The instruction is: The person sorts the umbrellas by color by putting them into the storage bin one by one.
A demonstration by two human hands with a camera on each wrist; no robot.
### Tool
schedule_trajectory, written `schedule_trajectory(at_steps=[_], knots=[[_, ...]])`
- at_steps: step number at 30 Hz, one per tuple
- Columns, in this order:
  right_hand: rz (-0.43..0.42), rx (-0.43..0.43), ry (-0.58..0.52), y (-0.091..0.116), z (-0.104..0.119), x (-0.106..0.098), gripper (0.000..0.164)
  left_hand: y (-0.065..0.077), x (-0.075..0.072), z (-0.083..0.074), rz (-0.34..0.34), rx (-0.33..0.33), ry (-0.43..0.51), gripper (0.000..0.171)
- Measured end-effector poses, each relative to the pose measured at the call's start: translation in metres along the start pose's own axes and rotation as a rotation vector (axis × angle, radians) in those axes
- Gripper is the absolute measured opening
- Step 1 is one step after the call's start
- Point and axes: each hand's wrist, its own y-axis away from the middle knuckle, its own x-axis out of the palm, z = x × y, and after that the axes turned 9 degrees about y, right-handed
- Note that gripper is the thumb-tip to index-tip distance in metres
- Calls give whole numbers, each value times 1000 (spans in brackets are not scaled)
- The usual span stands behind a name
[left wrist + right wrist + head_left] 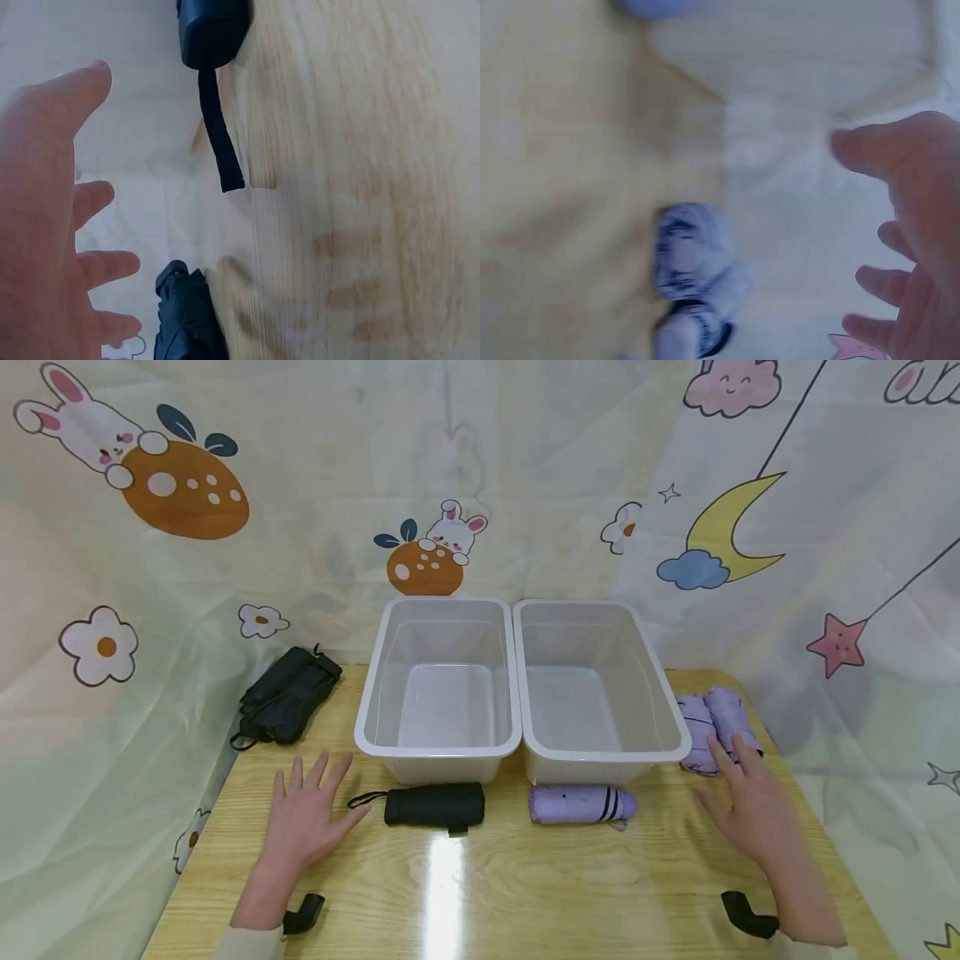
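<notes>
Fingers spread, my left hand (302,820) hovers over the left of the table, holding nothing. Just right of it lies a folded black umbrella (435,805) with a wrist strap; its end (216,34) shows in the left wrist view. Farther back on the left is a black bundle (288,697), seemingly folded umbrellas. My right hand (753,810), also spread and holding nothing, is at the right, its fingertips overlapping two folded lilac umbrellas (697,735) in the head view; contact cannot be told. Another lilac umbrella (573,805) lies before the right bin.
Two white plastic bins, a left one (438,752) and a right one (607,757), stand side by side at the back of the wooden table (525,893). A patterned cloth (315,468) hangs behind and around the table. A dark band piece (303,914) sits at each wrist.
</notes>
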Motion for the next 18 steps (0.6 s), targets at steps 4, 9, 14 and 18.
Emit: schedule_trajectory(at_steps=[4, 9, 14, 18], knots=[[-56, 23, -169, -23, -2, -23, 76, 0, -2, -1, -3, 9, 32, 83], [-11, 86, -394, -57, -3, -39, 68, 0, -4, -2, -15, 32, 83, 78], [130, 87, -603, -92, -4, -39, 68, 1, -6, -4, 11, 42, 213, 70], [233, 97, -740, -113, -2, -35, 68, 2, -9, -8, 56, -7, 354, 64]])
